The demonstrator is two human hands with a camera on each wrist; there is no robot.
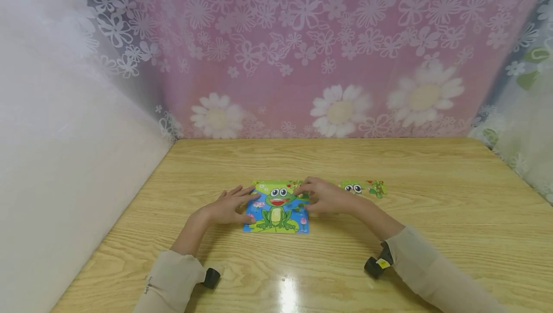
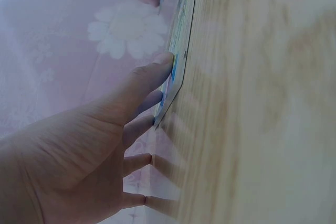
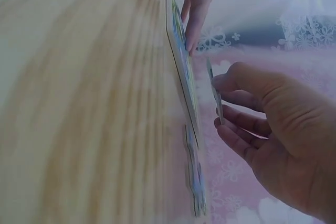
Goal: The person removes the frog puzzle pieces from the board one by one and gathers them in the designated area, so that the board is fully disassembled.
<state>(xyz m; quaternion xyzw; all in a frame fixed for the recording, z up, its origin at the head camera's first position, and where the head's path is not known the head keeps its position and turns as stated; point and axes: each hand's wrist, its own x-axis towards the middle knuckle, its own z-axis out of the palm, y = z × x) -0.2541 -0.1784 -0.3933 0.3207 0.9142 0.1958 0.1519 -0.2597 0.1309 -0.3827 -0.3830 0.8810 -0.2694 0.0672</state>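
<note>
A frog picture puzzle (image 1: 276, 217) lies flat on the wooden table, showing a green frog on a lily pad over blue water. At its left edge rests my left hand (image 1: 228, 206), fingers spread, the thumb touching the near part of that edge. My right hand (image 1: 329, 196) hovers over the puzzle's right side. In the right wrist view it pinches a thin puzzle piece (image 3: 214, 90) between thumb and fingers, held apart from the board and seen edge-on. The piece's printed face is mostly hidden by the hand.
Loose puzzle pieces lie to the right of the board, among them one with frog eyes (image 1: 352, 188) and one with green and brown print (image 1: 378, 188). The wooden table (image 1: 276, 159) meets a pink flowered curtain (image 1: 268, 78) at the back and a white wall (image 1: 86, 150) at left.
</note>
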